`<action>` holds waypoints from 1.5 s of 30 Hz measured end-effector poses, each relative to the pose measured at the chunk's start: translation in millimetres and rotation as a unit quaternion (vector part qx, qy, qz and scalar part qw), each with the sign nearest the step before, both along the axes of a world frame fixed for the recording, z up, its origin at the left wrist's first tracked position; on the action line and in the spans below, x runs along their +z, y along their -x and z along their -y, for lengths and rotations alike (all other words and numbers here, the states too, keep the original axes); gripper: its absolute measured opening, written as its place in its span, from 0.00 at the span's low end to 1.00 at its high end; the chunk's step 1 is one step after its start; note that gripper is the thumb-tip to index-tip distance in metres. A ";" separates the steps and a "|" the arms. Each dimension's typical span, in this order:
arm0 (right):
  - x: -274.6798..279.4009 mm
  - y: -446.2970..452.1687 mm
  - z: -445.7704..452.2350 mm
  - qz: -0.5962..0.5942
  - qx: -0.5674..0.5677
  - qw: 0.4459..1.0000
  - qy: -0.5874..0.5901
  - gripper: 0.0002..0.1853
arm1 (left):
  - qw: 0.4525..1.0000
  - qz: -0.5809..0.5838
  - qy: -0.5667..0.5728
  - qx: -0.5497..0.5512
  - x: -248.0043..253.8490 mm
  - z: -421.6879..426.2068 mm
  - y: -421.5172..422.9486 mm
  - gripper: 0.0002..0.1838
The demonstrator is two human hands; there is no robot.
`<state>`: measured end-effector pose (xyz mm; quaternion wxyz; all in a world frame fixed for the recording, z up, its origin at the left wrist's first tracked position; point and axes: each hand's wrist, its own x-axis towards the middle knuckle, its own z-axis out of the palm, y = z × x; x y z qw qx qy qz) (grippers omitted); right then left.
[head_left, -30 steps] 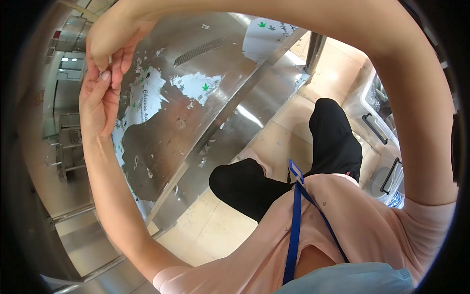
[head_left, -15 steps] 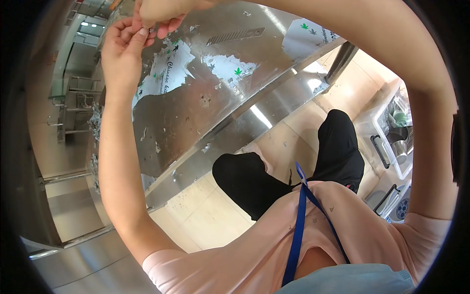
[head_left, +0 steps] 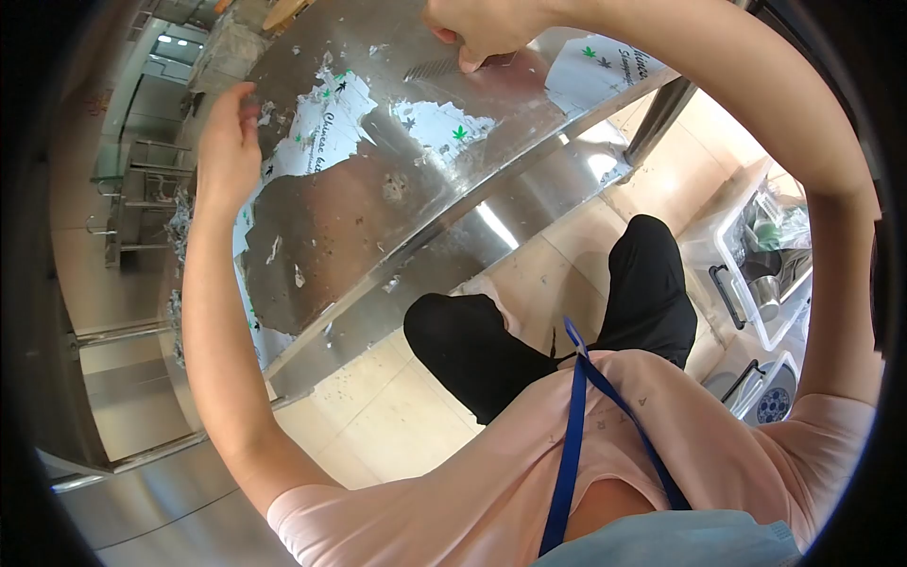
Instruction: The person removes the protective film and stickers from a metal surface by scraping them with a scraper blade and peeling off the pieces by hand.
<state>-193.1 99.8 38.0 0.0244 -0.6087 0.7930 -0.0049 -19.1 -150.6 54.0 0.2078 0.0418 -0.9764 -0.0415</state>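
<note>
Strip (head_left: pixel 433 70) between paper pieces (head_left: pixel 336 118) on table (head_left: pixel 326 222); bins (head_left: pixel 709 236) at right

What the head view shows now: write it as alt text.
A person's right hand is over a flat, grey, ridged metal strip on a shiny steel tabletop. The left hand, open, is beside torn white sheeting printed with green leaves and black lettering.

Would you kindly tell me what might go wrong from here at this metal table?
The right hand is at the ridged metal strip, which resembles a cutter blade, so a cut seems possible. Small scraps on the metal table, if loose, might drop onto the floor tiles.
</note>
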 end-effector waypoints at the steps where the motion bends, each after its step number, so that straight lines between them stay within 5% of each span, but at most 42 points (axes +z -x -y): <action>1: -0.9 1.1 0.1 0.006 0.006 1.000 -0.002 0.14 | 0.999 -0.007 -0.021 0.030 0.6 -1.5 -0.4 0.15; 4: -4.4 7.1 0.9 0.060 0.003 0.998 -0.014 0.13 | 0.997 -0.036 -0.029 0.067 7.9 -19.1 -1.0 0.10; 7: -9.9 6.9 -2.8 0.119 -0.004 0.992 0.044 0.09 | 0.981 0.018 0.177 0.075 10.5 -17.7 -1.1 0.06; 10: -19.8 -10.8 -21.8 0.055 0.076 0.977 0.190 0.05 | 0.942 -0.059 0.320 -0.079 5.1 -2.9 -3.7 0.05; 13: -19.9 -42.3 -44.6 0.025 0.112 0.959 0.260 0.05 | 0.999 -0.042 0.015 -0.017 3.8 -35.3 -9.4 0.07; 15: -28.5 -41.8 -51.1 -0.007 0.087 0.953 0.292 0.06 | 0.978 0.038 -0.203 -0.035 -7.9 -68.5 -15.4 0.08; 17: -33.5 -38.5 -55.9 -0.010 0.048 0.950 0.309 0.06 | 0.982 0.083 -0.127 -0.110 -17.7 -100.6 -20.6 0.10; 22: -33.0 -30.7 -70.1 0.027 0.011 0.957 0.288 0.05 | 0.929 0.139 -0.300 -0.166 -31.4 -114.2 -12.7 0.12; 32: -49.5 -37.8 -80.6 0.000 0.020 0.949 0.315 0.06 | 0.964 0.144 -0.012 -0.223 -20.3 -135.1 -3.4 0.10; 36: -50.4 -35.4 -83.6 0.019 0.062 0.937 0.344 0.05 | 0.982 -0.010 0.078 -0.169 -18.5 -108.1 11.5 0.11; 42: -56.6 -26.6 -86.7 0.033 0.118 0.915 0.385 0.04 | 0.982 -0.079 0.092 -0.145 -10.7 -53.5 12.2 0.12; 45: -58.3 -27.3 -87.7 -0.012 0.173 0.898 0.405 0.05 | 0.998 0.005 0.058 0.010 -12.0 -56.1 -3.4 0.15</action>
